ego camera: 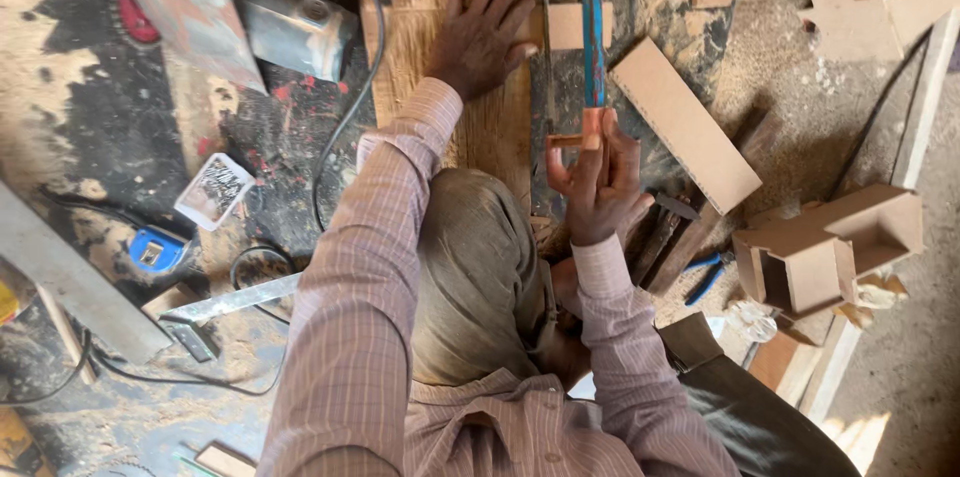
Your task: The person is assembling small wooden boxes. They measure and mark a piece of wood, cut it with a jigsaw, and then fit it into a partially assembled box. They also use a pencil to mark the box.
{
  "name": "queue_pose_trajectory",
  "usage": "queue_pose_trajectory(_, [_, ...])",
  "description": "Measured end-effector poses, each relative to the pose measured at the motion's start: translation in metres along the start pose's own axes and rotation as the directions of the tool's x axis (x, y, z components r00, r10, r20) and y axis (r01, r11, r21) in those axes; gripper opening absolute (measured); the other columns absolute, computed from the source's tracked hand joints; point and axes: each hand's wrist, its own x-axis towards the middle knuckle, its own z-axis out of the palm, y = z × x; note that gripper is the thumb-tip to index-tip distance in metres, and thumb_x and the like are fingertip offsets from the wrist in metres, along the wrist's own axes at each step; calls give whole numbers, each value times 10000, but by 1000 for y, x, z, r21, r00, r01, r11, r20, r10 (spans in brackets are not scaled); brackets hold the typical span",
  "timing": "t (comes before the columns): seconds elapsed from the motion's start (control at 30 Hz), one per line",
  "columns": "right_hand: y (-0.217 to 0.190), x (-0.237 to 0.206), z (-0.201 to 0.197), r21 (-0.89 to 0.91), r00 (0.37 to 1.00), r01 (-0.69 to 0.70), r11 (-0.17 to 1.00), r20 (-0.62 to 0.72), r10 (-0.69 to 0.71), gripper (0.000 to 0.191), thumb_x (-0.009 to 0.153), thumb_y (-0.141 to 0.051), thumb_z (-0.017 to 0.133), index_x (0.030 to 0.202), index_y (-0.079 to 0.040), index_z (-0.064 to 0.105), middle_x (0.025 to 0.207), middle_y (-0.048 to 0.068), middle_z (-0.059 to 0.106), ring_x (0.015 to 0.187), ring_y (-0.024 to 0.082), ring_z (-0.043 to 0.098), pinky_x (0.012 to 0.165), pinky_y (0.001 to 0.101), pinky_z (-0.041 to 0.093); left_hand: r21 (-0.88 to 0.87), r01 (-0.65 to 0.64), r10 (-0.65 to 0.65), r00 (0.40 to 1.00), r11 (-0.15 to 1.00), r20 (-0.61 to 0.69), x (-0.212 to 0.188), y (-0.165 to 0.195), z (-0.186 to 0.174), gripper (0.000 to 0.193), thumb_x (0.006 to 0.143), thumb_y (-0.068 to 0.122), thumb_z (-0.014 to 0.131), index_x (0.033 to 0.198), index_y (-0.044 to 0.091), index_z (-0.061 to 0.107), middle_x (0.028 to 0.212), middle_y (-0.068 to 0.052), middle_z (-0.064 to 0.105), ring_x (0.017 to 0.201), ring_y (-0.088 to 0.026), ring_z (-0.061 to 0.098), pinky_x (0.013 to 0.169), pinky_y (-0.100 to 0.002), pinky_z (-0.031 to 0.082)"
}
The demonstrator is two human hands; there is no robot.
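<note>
Right hand grips saw handle; left hand flat, spread on plank. Your fingers near blade: slip could cut them.

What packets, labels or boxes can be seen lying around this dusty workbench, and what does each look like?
Small carton: left of the striped sleeve, flat, white-edged with dark speckled print.
Tape measure: lower left, blue case bearing a small pale label.
Open fibreboard boxes: right side, plain tan, unmarked.
No screens or signs.
</note>
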Motion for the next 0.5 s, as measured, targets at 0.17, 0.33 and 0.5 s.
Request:
queue_pose_trajectory(0.17, [-7,-37,-14,-144,993,118,983,36,-113,295,1131,-185,560,1314,42,518,1074,215,750,780,154,719,671,277,615,-55,16,-15,999,998,29,-1,4,0,686,1029,533,680,1525,91,511,1658,-110,347,1570,-287,213,1275,-580,108])
queue_pose_trajectory(0.33, [-37,-110,-41,-125,999,16,992,-47,-22,284,1122,-167,506,1322,33,526,1035,218,768,672,82,624,605,270,531,30,-1,1,1000,1000,-7,-3,4,4,695,1032,542,654,1537,87,512,1650,-115,345,1566,-289,212,1277,-578,85])
queue_pose_trajectory(0.5, [-10,-66,-19,55,989,148,987,2,-148,266,1153,-187,497,1311,25,517,1124,208,654,1019,240,753,777,398,693,51,-3,3,1000,999,4,0,3,1,683,1055,548,639,1543,87,510,1667,-113,339,1578,-285,204,1283,-574,63])
